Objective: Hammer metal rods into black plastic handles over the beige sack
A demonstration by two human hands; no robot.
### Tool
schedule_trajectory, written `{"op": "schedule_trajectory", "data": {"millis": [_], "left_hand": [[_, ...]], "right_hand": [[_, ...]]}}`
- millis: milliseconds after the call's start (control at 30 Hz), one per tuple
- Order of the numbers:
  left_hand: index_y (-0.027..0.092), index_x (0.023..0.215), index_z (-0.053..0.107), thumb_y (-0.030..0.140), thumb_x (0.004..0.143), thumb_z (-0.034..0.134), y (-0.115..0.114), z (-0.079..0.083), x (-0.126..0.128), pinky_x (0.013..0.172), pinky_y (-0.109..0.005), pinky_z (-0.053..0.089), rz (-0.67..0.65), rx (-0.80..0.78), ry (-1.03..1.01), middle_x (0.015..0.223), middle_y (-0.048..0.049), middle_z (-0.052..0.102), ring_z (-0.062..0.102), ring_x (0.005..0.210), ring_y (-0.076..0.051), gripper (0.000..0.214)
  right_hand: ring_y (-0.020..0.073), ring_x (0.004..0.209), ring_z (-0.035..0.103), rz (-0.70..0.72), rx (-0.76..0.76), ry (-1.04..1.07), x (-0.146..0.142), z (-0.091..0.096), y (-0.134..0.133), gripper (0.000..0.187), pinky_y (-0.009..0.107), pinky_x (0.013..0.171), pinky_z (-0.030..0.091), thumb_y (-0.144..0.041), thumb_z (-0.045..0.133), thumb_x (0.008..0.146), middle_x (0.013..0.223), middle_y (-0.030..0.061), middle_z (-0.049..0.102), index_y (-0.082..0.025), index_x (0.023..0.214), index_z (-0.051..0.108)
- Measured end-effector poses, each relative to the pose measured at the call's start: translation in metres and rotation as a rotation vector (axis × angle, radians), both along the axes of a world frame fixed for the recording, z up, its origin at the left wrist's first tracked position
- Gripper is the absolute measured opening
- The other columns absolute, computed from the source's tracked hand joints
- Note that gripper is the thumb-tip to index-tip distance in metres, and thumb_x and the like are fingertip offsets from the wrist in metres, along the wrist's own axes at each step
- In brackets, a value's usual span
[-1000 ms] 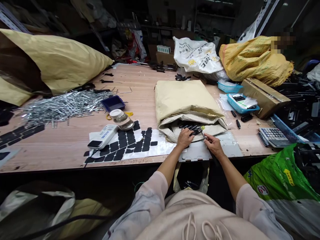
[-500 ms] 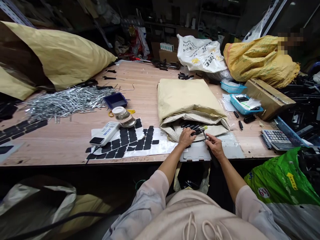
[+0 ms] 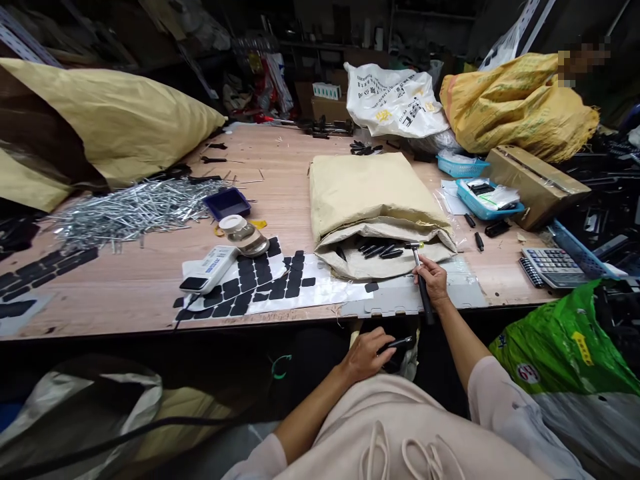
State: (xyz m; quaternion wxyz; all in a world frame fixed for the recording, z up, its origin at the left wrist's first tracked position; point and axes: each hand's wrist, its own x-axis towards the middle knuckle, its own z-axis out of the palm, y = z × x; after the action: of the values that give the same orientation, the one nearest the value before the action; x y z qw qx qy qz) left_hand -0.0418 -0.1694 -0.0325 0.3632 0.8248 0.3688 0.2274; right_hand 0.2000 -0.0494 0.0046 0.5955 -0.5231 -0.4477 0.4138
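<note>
My right hand (image 3: 433,281) is closed round a small hammer (image 3: 425,299) with a black grip, a metal shaft and a yellowish tip on its head. The hammer's head rests by the mouth of a folded cream paper sack (image 3: 367,187). Several slim black handle-like pieces (image 3: 381,251) lie in that mouth. Below the table's front edge, my left hand (image 3: 367,355) holds a slim black piece with a shiny end (image 3: 400,343). It is over an open bag (image 3: 411,367), mostly hidden by the hand and clothing.
Silver metal rods (image 3: 135,210) are heaped at left, near a dark blue tray (image 3: 227,203) and a lidded jar (image 3: 245,235). Black stickers on sheets (image 3: 250,283) lie in front. At right are blue baskets (image 3: 487,207), a calculator (image 3: 553,265) and a green bag (image 3: 555,333).
My left hand has moved from the sack's mouth down below the table edge, with a black piece in it. My right hand stays near the sack with the hammer.
</note>
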Motion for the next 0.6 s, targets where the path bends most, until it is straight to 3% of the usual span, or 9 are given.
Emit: {"op": "schedule_trajectory", "data": {"millis": [100, 167, 267, 333, 400, 467, 533, 600], "left_hand": [[0.024, 0.116, 0.070, 0.035, 0.094, 0.053, -0.009, -0.022, -0.001, 0.076, -0.029, 0.052, 0.066, -0.156, 0.188, 0.098, -0.0061, 0.068, 0.065, 0.084, -0.018, 0.030], [0.024, 0.115, 0.071, 0.035, 0.085, 0.065, -0.002, -0.021, 0.003, 0.078, -0.031, 0.052, -0.007, -0.211, 0.315, 0.101, -0.0070, 0.070, 0.067, 0.090, -0.022, 0.033], [0.026, 0.110, 0.074, 0.040, 0.076, 0.075, 0.024, 0.007, 0.013, 0.074, -0.030, 0.051, -0.211, -0.230, 0.299, 0.094, -0.0048, 0.073, 0.068, 0.086, -0.023, 0.036], [0.028, 0.111, 0.073, 0.043, 0.085, 0.067, 0.055, 0.035, 0.018, 0.073, -0.027, 0.050, -0.174, -0.168, 0.131, 0.091, -0.0025, 0.073, 0.067, 0.080, -0.019, 0.031], [0.024, 0.105, 0.073, 0.038, 0.090, 0.060, 0.094, 0.060, 0.016, 0.078, -0.029, 0.050, 0.111, 0.019, 0.025, 0.094, -0.0050, 0.072, 0.066, 0.084, -0.019, 0.024], [0.020, 0.097, 0.070, 0.032, 0.092, 0.056, 0.135, 0.075, 0.008, 0.079, -0.034, 0.051, 0.496, 0.146, 0.099, 0.096, -0.0095, 0.070, 0.065, 0.086, -0.022, 0.019], [0.016, 0.098, 0.067, 0.030, 0.090, 0.058, 0.170, 0.080, -0.004, 0.080, -0.040, 0.051, 0.799, 0.134, 0.248, 0.102, -0.0157, 0.068, 0.065, 0.092, -0.028, 0.018], [0.013, 0.101, 0.065, 0.030, 0.086, 0.063, 0.193, 0.075, -0.015, 0.081, -0.046, 0.050, 0.972, 0.026, 0.371, 0.104, -0.0215, 0.068, 0.066, 0.096, -0.034, 0.022]], "right_hand": [[0.0113, 0.046, 0.053, 0.003, 0.018, 0.013, -0.001, 0.001, -0.001, 0.047, 0.028, 0.051, 0.043, -0.035, 0.068, 0.075, 0.066, -0.0025, 0.066, -0.014, 0.117, 0.070], [0.0113, 0.046, 0.053, 0.016, 0.030, 0.006, -0.001, 0.001, -0.001, 0.047, 0.029, 0.051, 0.043, -0.035, 0.067, 0.075, 0.065, -0.0029, 0.066, -0.014, 0.117, 0.070], [0.0113, 0.046, 0.053, 0.031, 0.026, -0.021, -0.001, 0.000, 0.000, 0.048, 0.029, 0.051, 0.043, -0.037, 0.066, 0.076, 0.066, -0.0030, 0.065, -0.015, 0.119, 0.070], [0.0113, 0.046, 0.053, 0.032, 0.022, -0.031, -0.001, -0.001, 0.000, 0.049, 0.029, 0.051, 0.043, -0.037, 0.066, 0.077, 0.066, -0.0027, 0.065, -0.014, 0.120, 0.069], [0.0113, 0.046, 0.053, 0.031, 0.020, -0.029, -0.001, -0.002, 0.001, 0.049, 0.028, 0.051, 0.044, -0.036, 0.065, 0.077, 0.067, -0.0027, 0.065, -0.014, 0.121, 0.069], [0.0112, 0.046, 0.053, 0.029, 0.019, -0.013, -0.001, -0.002, 0.001, 0.049, 0.028, 0.051, 0.044, -0.035, 0.065, 0.077, 0.066, -0.0029, 0.065, -0.015, 0.121, 0.069], [0.0111, 0.045, 0.053, 0.032, 0.020, 0.012, -0.001, -0.002, 0.001, 0.048, 0.027, 0.050, 0.043, -0.035, 0.066, 0.076, 0.066, -0.0029, 0.065, -0.014, 0.120, 0.069], [0.0111, 0.045, 0.053, 0.039, 0.024, 0.037, -0.002, -0.002, 0.002, 0.047, 0.027, 0.049, 0.043, -0.035, 0.067, 0.075, 0.066, -0.0028, 0.065, -0.014, 0.118, 0.069]]}}
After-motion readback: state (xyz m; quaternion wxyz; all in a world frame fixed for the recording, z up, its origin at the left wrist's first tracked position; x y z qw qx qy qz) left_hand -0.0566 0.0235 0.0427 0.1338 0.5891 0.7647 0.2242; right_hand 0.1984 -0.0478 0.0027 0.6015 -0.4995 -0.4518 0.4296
